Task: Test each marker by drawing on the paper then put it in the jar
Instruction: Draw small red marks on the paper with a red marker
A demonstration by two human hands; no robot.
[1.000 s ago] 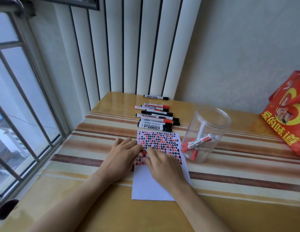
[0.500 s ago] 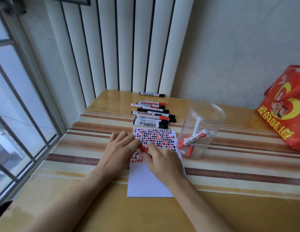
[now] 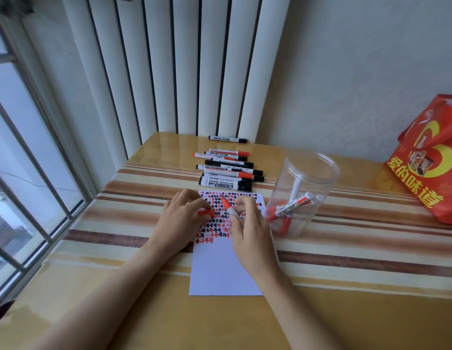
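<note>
At the centre of the frame my right hand [image 3: 250, 228] pinches a red marker [image 3: 228, 206], its uncapped tip pointing toward the upper left over the paper [image 3: 224, 271]. My left hand [image 3: 180, 218], just left of it, grips the red cap [image 3: 206, 212]. The paper lies flat on the desk [image 3: 346, 311], its upper half filled with red and black marks, its lower half blank. To the right of the paper stands the clear jar [image 3: 304, 195], open at the top, with several markers inside leaning on its wall, their red caps at the bottom. Above the paper lies a row of markers [image 3: 228, 174]. A red bag [image 3: 429, 160] sits at the right edge.
</note>
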